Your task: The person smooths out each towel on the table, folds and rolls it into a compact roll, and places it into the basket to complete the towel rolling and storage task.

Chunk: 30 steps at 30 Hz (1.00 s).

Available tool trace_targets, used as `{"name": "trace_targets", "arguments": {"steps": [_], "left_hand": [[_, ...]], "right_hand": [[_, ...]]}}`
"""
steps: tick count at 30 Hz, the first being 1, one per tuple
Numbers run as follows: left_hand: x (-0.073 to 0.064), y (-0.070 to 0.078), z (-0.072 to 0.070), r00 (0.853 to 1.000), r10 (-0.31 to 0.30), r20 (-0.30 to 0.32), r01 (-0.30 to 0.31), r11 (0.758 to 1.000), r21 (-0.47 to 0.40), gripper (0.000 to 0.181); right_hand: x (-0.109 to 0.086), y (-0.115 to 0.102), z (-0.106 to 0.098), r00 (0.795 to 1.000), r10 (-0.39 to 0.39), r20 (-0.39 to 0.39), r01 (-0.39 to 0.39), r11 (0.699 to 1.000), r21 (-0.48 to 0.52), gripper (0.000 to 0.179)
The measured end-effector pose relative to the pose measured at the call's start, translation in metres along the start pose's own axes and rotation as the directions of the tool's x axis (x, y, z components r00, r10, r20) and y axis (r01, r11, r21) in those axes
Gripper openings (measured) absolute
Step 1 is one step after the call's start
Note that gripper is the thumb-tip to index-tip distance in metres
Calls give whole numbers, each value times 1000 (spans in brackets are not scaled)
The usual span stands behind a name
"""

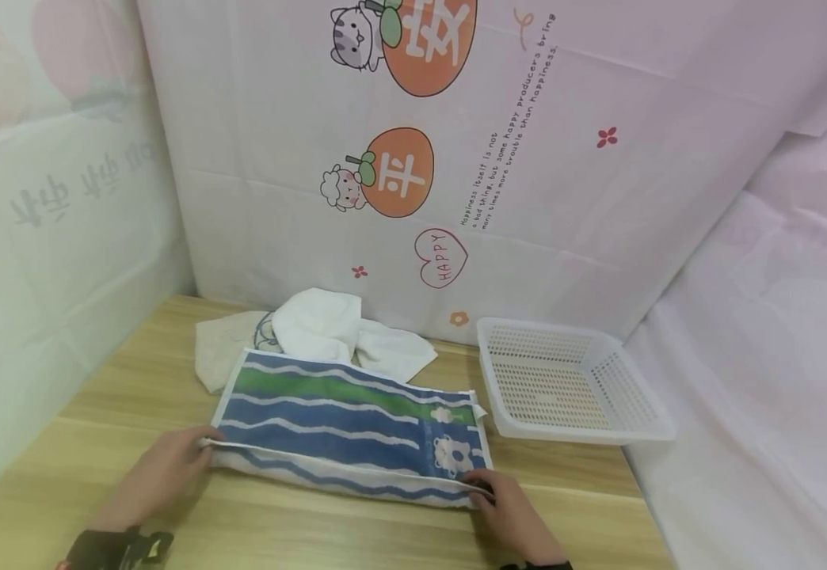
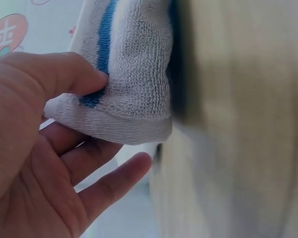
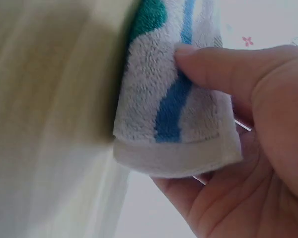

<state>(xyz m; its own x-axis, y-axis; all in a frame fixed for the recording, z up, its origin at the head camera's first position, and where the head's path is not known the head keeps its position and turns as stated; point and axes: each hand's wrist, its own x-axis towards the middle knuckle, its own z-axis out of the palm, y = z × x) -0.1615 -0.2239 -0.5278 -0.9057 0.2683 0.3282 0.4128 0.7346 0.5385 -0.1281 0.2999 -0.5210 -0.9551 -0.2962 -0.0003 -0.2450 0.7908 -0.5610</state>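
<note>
A blue towel (image 1: 328,431) with green and white wavy stripes and a small bear figure lies spread on the table. Its near edge is lifted and turned up, showing the pale underside with blue waves. At the left corner my left hand (image 1: 174,467) pinches that edge; in the left wrist view the thumb (image 2: 77,74) presses on the terry face, fingers behind. My right hand (image 1: 506,507) pinches the right corner of the same edge. Its thumb (image 3: 213,64) lies over a blue stripe in the right wrist view, with the other fingers partly hidden behind the cloth.
Behind the towel lie a crumpled white cloth (image 1: 321,321) and a beige cloth (image 1: 221,348) with a dark pattern. A white plastic basket (image 1: 577,435) stands at the right of the wooden table (image 1: 299,538). Printed sheets (image 1: 278,158) hang at the back and sides.
</note>
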Motion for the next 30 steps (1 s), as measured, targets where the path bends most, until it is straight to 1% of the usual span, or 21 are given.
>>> {"name": "trace_targets", "arguments": {"steps": [3,4,8,12,15,18,21,23,24,27,28,30], "left_hand": [[2,0,-4,1000,11,-24,-11,1000,15,20],[3,1,-6,1000,11,-26,-11,1000,5,19],[3,5,-17,999,-17,-30,17,1000,-14,18],[7,4,-24,999,8,-54,-8,1000,-5,19],[9,4,-28,998,28,-63,-28,1000,1,19],[12,7,-33,998,22,-65,-23,1000,-7,18],[18,10,-38,995,29,-90,-32,999,-30,15],[23,12,-41,995,10,-99,-14,999,-35,13],[26,13,-43,995,4,-105,-7,1000,-29,13],[37,14,-47,993,-17,-116,17,1000,-3,15],[42,13,-48,993,-19,-118,20,1000,2,17],[54,10,-49,993,-25,-116,27,1000,12,19]], "right_hand": [[-3,-3,-7,1000,-10,-24,10,1000,17,20],[-4,-3,-9,1000,-10,-26,11,1000,25,20],[-6,-6,-16,1000,7,-16,-6,998,55,20],[-7,-9,-21,999,3,-34,-2,999,35,11],[-8,-14,-26,997,15,-70,-15,1000,11,6],[-9,-22,-32,991,66,-118,-67,998,-5,7],[-6,-30,-40,982,84,-170,-87,996,-8,9],[1,-33,-45,976,59,-208,-66,997,-29,10],[5,-34,-47,973,31,-231,-41,998,-40,11],[20,-33,-53,949,-87,-302,55,992,-114,15],[25,-32,-56,941,-126,-314,85,987,-139,15],[35,-30,-60,928,-178,-326,125,976,-177,16]]}}
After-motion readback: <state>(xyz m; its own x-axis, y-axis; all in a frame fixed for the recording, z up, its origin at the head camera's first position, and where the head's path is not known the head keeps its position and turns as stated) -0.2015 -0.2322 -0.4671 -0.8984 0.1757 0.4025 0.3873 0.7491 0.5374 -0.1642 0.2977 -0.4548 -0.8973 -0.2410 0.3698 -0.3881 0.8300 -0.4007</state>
